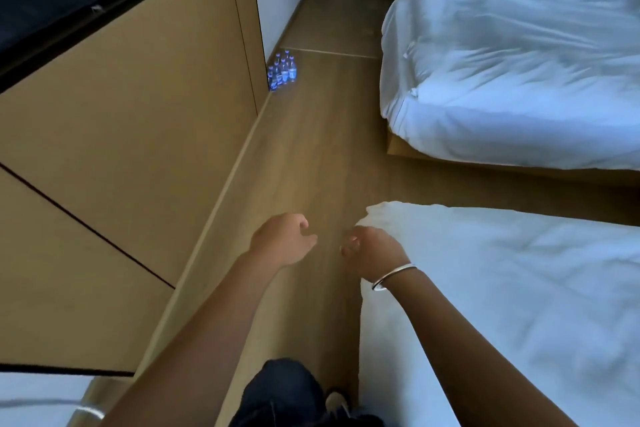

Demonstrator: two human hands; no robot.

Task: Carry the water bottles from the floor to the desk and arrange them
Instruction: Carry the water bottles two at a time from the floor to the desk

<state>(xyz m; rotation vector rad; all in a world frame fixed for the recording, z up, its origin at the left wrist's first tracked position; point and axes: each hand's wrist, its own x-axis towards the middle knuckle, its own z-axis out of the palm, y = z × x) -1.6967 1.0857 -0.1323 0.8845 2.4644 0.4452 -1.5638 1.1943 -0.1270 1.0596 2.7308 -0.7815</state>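
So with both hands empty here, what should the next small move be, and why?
Probably walk forward toward the water bottles. They stand clustered on the floor by the wall corner, far beyond the left hand and right hand, which hold nothing.

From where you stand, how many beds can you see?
2. One bed lies farther off on the right, by the hallway; the other bed is close on the right, beside the right hand.

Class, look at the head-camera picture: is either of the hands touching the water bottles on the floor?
Apart. The head view shows the left hand and right hand empty, with bare floor between them and the water bottles.
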